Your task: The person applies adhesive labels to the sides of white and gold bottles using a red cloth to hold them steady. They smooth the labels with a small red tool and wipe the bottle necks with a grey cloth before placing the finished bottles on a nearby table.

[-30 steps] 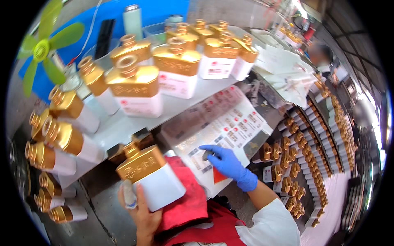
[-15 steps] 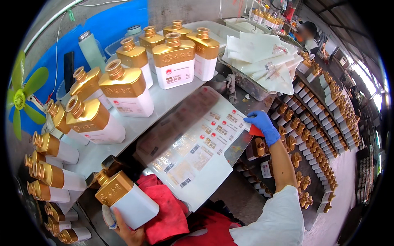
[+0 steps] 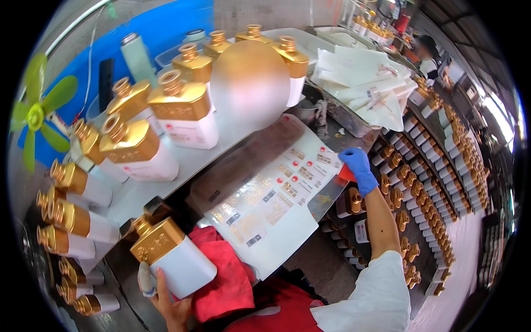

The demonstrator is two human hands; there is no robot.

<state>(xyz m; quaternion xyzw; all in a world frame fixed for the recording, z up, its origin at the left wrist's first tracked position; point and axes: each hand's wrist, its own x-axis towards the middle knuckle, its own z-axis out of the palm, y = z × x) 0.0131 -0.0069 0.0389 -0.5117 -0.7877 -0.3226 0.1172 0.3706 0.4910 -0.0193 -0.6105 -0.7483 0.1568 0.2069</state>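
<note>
Bench point(image 3: 135, 200): smooth, pale
Left hand point(image 3: 170, 305): angular gold-and-white bottle point(image 3: 180, 257) being gripped
Right hand point(image 3: 359, 169): flat red piece point(image 3: 346, 174) pinched at glossy sheet point(image 3: 285, 235) edge

The single view comes from the left one of two wide fisheye cameras worn on the person's head. It looks down and forward, close above the table point(image 3: 135, 196), whose front edge slants across the picture. The left hand point(image 3: 167, 302) appears low, left of the middle, and the right hand point(image 3: 358, 169) right of centre, reaching away from the lens. The wide field takes in a fan point(image 3: 35, 117) at far left, a wall point(image 3: 238, 14) beyond, and rows of bottles point(image 3: 442, 171) receding at right, bending toward the round dark rim.
</note>
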